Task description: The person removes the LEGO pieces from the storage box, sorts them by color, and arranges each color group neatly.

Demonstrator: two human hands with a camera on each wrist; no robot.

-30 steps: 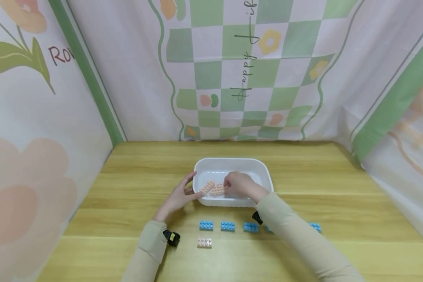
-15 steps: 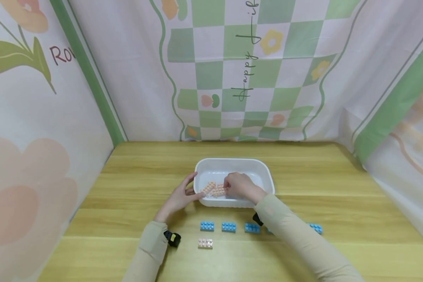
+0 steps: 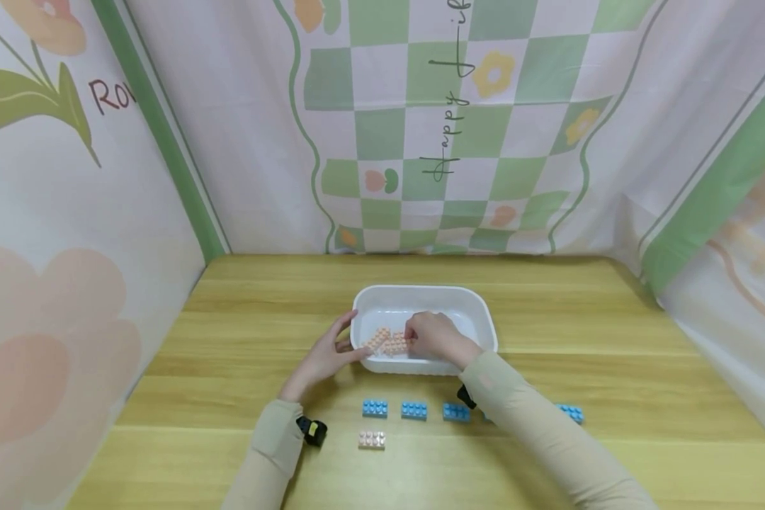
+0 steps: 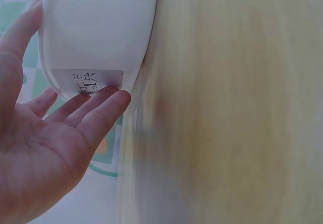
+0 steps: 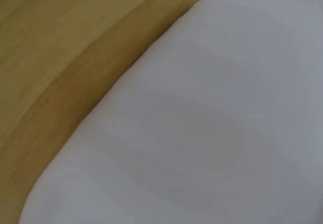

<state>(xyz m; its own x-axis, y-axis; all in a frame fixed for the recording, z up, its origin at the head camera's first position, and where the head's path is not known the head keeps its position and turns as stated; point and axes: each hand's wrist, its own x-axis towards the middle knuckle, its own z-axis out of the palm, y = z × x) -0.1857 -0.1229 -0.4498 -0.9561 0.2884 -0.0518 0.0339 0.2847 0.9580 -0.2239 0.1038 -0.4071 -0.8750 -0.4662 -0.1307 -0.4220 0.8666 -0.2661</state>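
A white plastic tub (image 3: pixel 423 365) stands on the wooden table. My left hand (image 3: pixel 321 354) holds its left end, thumb and fingers spread round the corner. In the left wrist view, the fingertips (image 4: pixel 118 99) rest on the tub's outer wall by a printed label (image 4: pixel 70 77). My right hand (image 3: pixel 435 334) reaches inside with curled fingers, beside several peach toy bricks (image 3: pixel 377 338) at the tub's left. Its fingertips are hidden, so whether they pinch a brick cannot be told. Only the tub's white outer wall (image 5: pixel 192 113) fills most of the right wrist view.
In front of the tub, several blue bricks (image 3: pixel 375 408) lie spaced in a row, partly covered by the right sleeve (image 3: pixel 535 418). One pale pink brick (image 3: pixel 372 440) lies below the leftmost blue one. Printed curtains (image 3: pixel 452 142) enclose the table (image 3: pixel 261 297) at the back and sides.
The view has shifted very slightly. Both hands, the tub and the bricks stay in place.
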